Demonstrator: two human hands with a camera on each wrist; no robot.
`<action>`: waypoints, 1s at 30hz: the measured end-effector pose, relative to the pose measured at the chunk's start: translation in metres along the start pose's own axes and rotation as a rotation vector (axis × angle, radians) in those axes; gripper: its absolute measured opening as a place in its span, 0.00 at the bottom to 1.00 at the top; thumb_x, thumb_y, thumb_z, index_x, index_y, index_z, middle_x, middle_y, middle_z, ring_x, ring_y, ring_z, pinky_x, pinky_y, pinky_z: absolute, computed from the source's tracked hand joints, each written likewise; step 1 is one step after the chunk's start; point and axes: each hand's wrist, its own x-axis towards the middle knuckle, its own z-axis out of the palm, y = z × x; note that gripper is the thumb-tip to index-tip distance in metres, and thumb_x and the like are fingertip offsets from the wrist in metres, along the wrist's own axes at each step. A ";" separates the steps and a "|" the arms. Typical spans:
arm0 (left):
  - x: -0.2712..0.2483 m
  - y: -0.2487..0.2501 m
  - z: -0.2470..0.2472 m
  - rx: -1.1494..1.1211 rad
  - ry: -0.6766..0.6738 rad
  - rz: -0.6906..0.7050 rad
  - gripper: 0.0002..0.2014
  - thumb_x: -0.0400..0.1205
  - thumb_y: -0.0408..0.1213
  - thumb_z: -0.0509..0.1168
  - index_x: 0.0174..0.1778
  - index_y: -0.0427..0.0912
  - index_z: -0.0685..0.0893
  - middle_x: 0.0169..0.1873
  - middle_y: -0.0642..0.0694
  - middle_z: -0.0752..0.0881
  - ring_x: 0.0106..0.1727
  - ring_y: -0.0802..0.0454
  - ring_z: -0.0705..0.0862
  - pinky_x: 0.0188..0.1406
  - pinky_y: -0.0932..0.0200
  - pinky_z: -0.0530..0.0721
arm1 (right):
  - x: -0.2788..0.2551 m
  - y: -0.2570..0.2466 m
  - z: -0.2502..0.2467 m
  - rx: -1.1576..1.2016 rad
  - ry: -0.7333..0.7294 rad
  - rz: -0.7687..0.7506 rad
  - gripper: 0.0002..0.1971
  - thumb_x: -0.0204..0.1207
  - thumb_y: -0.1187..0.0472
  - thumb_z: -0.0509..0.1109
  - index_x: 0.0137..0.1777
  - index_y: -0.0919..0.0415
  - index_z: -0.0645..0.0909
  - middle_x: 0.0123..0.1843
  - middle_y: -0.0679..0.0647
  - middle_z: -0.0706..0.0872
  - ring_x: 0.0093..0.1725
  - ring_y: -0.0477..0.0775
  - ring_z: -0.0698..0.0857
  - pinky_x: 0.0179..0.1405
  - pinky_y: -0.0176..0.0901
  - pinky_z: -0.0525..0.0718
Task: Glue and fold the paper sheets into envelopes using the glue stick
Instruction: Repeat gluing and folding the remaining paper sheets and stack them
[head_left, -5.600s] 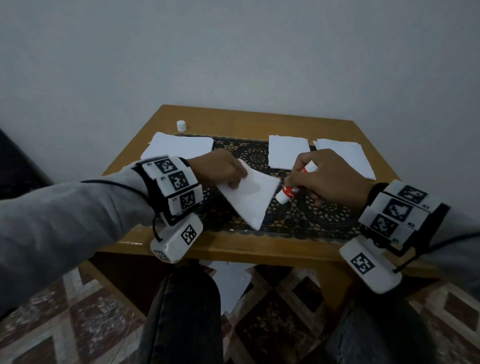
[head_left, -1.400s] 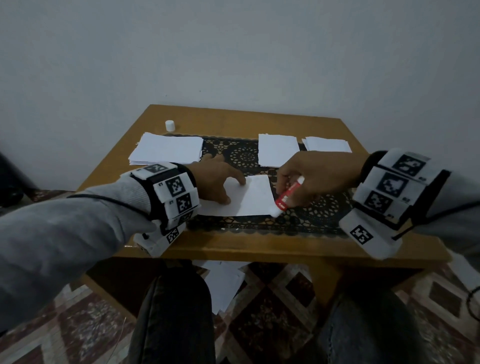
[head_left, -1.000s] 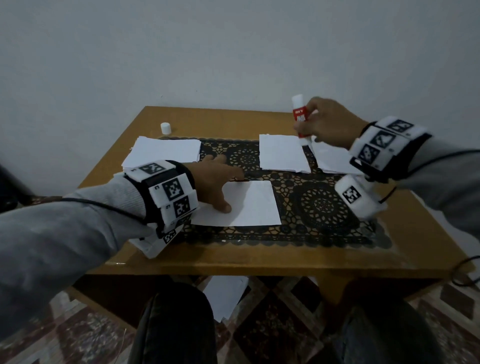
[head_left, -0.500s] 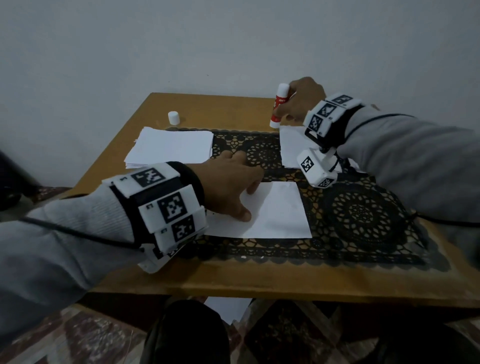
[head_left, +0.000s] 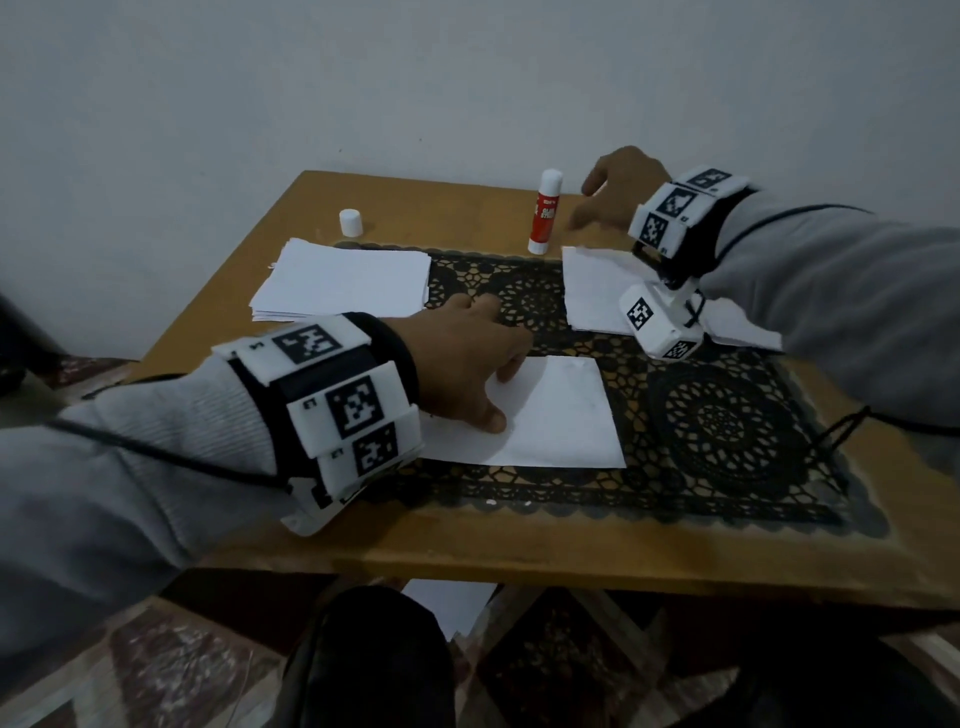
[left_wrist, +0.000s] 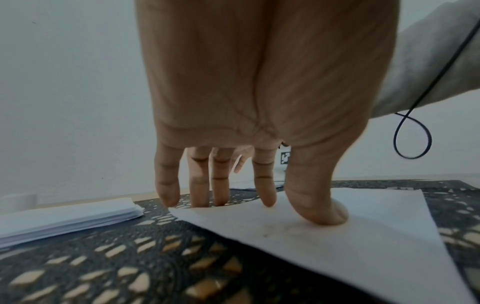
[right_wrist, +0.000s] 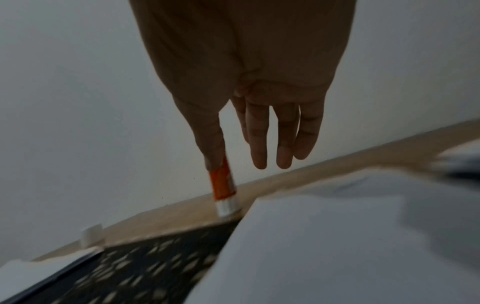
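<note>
The folded paper sheet (head_left: 540, 415) is pinned flat on the black lace mat (head_left: 727, 431) by the left hand (head_left: 467, 358), fingers straight and slightly spread, thumb pressed on the sheet. The glue stick (head_left: 544, 212) is seen upright and uncapped on the wooden table (head_left: 467, 545), just beyond the mat. The right hand (head_left: 621, 189) is held beside it, fingers extended and apart, nothing gripped.

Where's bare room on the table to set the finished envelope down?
Free: the lace mat right of the folded sheet, and the bare wood along the near edge. Crowded: the far side, with paper stack, cap, glue stick and loose sheets.
</note>
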 end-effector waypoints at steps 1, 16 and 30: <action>-0.001 0.001 0.000 0.003 0.001 -0.001 0.22 0.74 0.54 0.72 0.58 0.52 0.73 0.64 0.46 0.68 0.65 0.44 0.67 0.54 0.51 0.72 | -0.006 0.007 -0.011 -0.032 -0.003 -0.006 0.22 0.68 0.57 0.81 0.60 0.66 0.84 0.39 0.54 0.84 0.45 0.57 0.84 0.36 0.40 0.80; -0.014 0.016 0.001 0.018 0.023 -0.076 0.19 0.76 0.51 0.71 0.57 0.52 0.73 0.63 0.44 0.71 0.65 0.43 0.68 0.63 0.44 0.75 | -0.106 0.128 -0.049 -0.469 -0.291 -0.118 0.23 0.72 0.39 0.73 0.60 0.54 0.83 0.60 0.54 0.84 0.58 0.55 0.80 0.59 0.48 0.78; -0.010 0.012 0.002 0.012 0.021 -0.047 0.18 0.77 0.50 0.71 0.58 0.53 0.74 0.60 0.46 0.72 0.56 0.49 0.69 0.50 0.55 0.70 | -0.105 0.130 -0.046 -0.561 -0.249 -0.288 0.10 0.82 0.50 0.65 0.55 0.53 0.83 0.54 0.54 0.88 0.54 0.58 0.82 0.55 0.48 0.78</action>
